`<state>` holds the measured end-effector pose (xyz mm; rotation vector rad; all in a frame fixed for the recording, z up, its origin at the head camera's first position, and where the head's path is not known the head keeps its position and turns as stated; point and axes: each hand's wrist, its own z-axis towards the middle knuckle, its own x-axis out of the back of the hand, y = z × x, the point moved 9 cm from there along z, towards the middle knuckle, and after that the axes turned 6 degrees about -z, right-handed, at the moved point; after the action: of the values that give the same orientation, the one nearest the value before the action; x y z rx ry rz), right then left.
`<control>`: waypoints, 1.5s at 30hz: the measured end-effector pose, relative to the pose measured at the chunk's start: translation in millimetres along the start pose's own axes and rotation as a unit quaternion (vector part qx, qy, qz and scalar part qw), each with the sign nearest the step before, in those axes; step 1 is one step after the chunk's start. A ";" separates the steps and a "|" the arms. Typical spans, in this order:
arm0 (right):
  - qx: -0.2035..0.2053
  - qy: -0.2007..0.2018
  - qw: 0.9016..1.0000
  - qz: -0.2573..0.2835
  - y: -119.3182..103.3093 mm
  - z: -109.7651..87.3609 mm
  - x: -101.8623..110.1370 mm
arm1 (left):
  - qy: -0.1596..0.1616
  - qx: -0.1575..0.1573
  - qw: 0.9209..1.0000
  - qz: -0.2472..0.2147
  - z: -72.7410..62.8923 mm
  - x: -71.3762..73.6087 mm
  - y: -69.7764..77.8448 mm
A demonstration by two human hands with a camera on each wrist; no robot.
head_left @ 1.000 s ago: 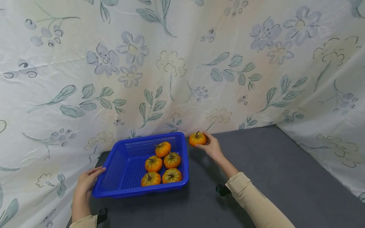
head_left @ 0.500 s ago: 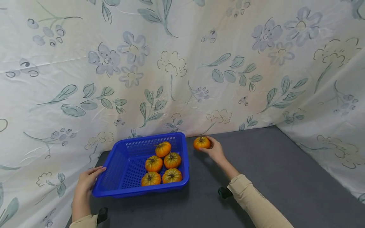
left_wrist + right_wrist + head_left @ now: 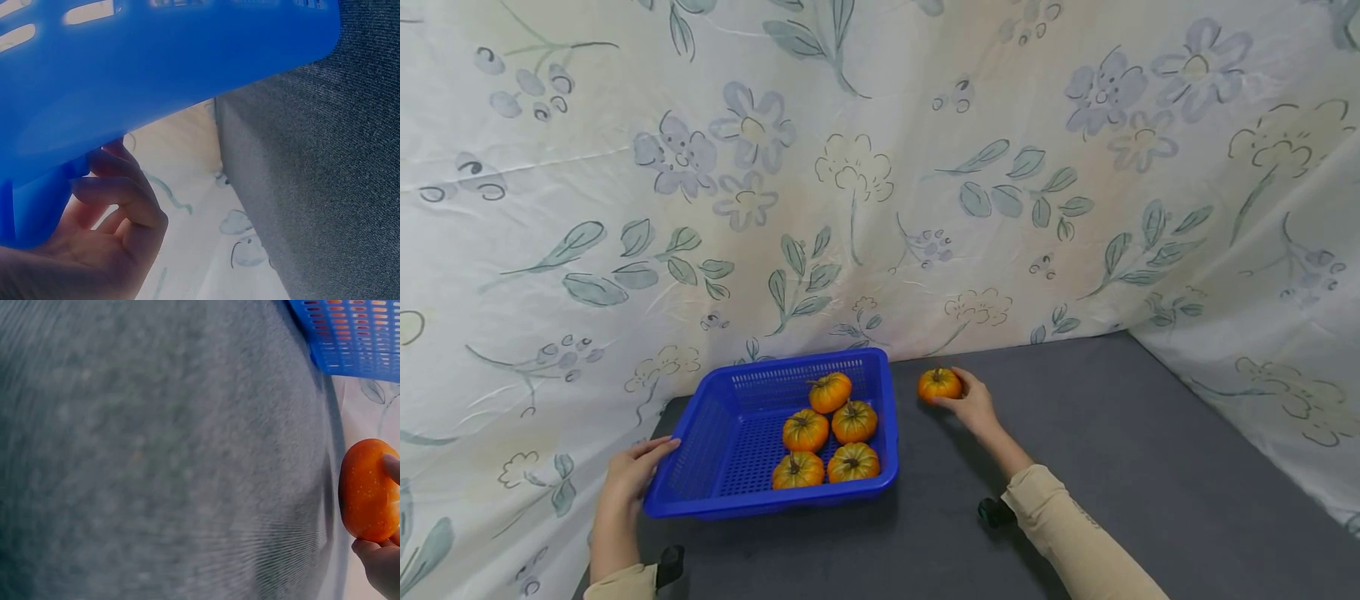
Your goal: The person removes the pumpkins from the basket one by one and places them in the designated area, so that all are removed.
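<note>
My right hand (image 3: 977,408) pinches a small orange pumpkin (image 3: 938,386) between thumb and fingers, just right of the blue basket (image 3: 737,507). In the right wrist view this pumpkin (image 3: 367,494) shows at the right edge, low over the grey tabletop, with fingers (image 3: 381,569) around it. Several similar pumpkins (image 3: 805,432) lie in the right half of the basket. At the basket's left side, my left hand (image 3: 627,477) holds the rim. The left wrist view shows the fingers (image 3: 128,194) curled under that rim, beside the blue wall (image 3: 156,75).
A dark grey tabletop (image 3: 1120,433) lies under everything and stretches away to the right. Behind it hangs a pale floral cloth (image 3: 880,208), which also covers the right side. The basket stands near the cloth at the back.
My right hand has moved the pumpkin to the right and a little toward me, lower and farther from the basket. The left hand and the basket have stayed in place.
</note>
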<state>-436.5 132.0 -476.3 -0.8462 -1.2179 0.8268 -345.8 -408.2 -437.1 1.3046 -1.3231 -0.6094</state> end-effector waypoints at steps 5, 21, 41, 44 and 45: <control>-0.006 0.000 1.000 0.000 6.3 -0.1 0.3 | -0.004 0.004 1.000 -0.007 0.4 -0.1 0.4; -0.005 -0.010 1.000 0.004 12.7 -0.5 0.0 | -0.002 0.000 1.000 -0.006 -0.1 0.2 0.6; -0.002 -0.019 1.000 0.021 6.5 0.5 3.8 | -0.003 0.000 1.000 -0.006 0.0 0.6 1.2; -0.005 -0.020 1.000 0.019 1.9 0.6 4.9 | -0.002 -0.001 1.000 -0.006 0.0 0.9 1.4; -0.007 -0.018 1.000 0.016 0.2 0.5 5.5 | -0.001 -0.001 1.000 -0.005 0.3 0.9 1.4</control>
<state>-436.2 137.0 -474.0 -0.8673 -1.2452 0.8636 -346.3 -408.7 -435.5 1.3103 -1.3191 -0.6190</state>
